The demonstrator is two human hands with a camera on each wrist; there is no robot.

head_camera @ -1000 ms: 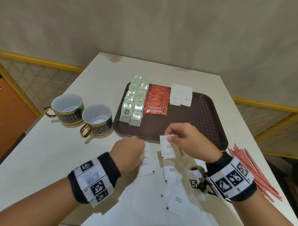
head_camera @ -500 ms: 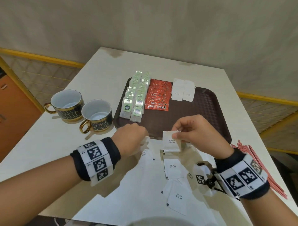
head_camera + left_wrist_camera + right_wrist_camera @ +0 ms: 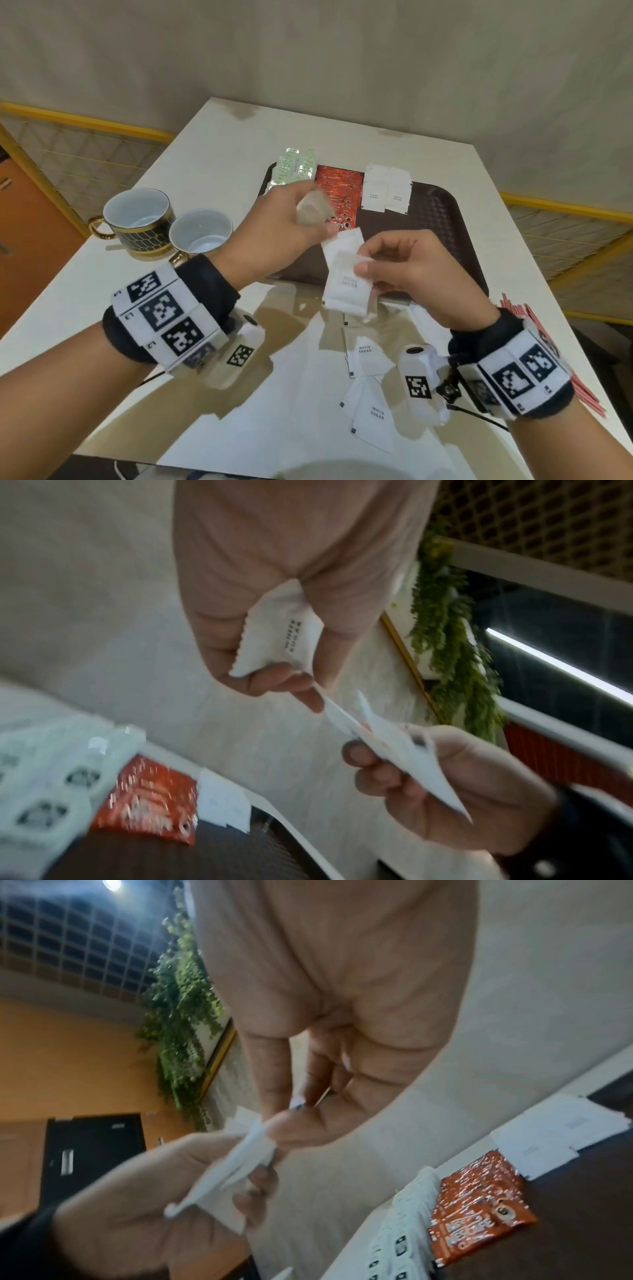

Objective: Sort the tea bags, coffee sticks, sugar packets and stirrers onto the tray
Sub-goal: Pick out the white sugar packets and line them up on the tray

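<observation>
My right hand (image 3: 363, 265) pinches a small stack of white sugar packets (image 3: 344, 277) above the near edge of the brown tray (image 3: 445, 219). My left hand (image 3: 322, 229) is raised beside it with another sugar packet (image 3: 277, 631) folded into its palm, and its fingertips (image 3: 308, 696) touch the top of the stack. On the tray lie rows of green tea bags (image 3: 298, 166), red coffee sticks (image 3: 339, 185) and two sugar packets (image 3: 385, 192). More sugar packets (image 3: 368, 356) lie loose on the table below my hands. Red stirrers (image 3: 582, 387) lie by the right table edge.
Two dark, gold-rimmed cups (image 3: 137, 219) (image 3: 200, 233) stand left of the tray. The right half of the tray is bare. The table (image 3: 205, 394) ends close behind the tray and just right of the stirrers.
Both hands have lifted off the table. My left hand took up a packet and swung up and right to meet the packets in my right hand.
</observation>
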